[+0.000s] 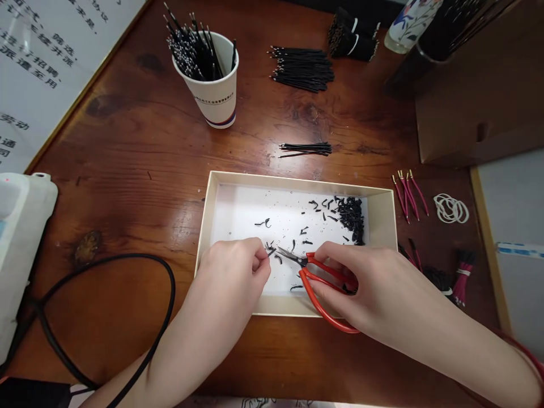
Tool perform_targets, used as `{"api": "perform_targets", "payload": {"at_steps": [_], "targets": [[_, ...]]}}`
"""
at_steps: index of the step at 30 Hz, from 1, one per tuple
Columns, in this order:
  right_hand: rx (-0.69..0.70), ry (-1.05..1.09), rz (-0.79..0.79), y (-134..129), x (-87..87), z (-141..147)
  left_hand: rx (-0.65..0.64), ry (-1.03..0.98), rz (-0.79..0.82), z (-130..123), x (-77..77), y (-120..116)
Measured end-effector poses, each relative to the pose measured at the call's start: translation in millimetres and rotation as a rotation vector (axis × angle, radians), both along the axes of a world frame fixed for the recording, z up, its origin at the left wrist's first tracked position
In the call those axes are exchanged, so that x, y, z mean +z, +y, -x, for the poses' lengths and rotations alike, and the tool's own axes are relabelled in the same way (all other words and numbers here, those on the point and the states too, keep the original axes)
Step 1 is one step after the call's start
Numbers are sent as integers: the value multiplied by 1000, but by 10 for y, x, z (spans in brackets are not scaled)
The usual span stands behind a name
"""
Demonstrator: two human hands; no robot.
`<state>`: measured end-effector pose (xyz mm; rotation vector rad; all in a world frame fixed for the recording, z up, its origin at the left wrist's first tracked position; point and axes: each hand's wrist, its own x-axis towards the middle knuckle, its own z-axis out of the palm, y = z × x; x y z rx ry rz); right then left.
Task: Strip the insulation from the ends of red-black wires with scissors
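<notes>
Table: dark wooden table [127, 170], holding everything below.
Box: shallow white box [297, 181], open, in front of the person, both hands over its near edge.
Cup: paper cup [221, 99], packed with black wires, upright, beyond the box.
Bundles: black wires [301, 69] in a loose pile, a smaller bunch [306, 148] nearer the box.
Right of box: red wires [408, 195], rubber bands [450, 208].
Right hand: [340, 277] closed around red-handled scissors [314, 297], blades slightly parted.
Left hand: [232, 272] curled, fingertips pinching a short black wire [271, 253], just beside the blade tips, above the box.
Box floor: black trimmings [352, 221], heaped at right, scattered elsewhere.
</notes>
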<state>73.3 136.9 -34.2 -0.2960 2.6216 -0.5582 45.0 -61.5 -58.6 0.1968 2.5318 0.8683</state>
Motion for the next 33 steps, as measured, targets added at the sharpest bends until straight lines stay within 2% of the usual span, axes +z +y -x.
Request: {"api": "perform_targets", "payload": {"at_steps": [10,17,23,33], "targets": [[12,-7,-24,-35,10,6,-36,-15,39,-2,-12,-11],[49,49,-65,-73,46,15,-13,-4,5,-23,3,-18],[98,106,-98,-101,45,-2,-30,63,-46,-27,-43,-32],[44,-51,35,-15,45,54,-25,34,5,-15,-14,-13]]}}
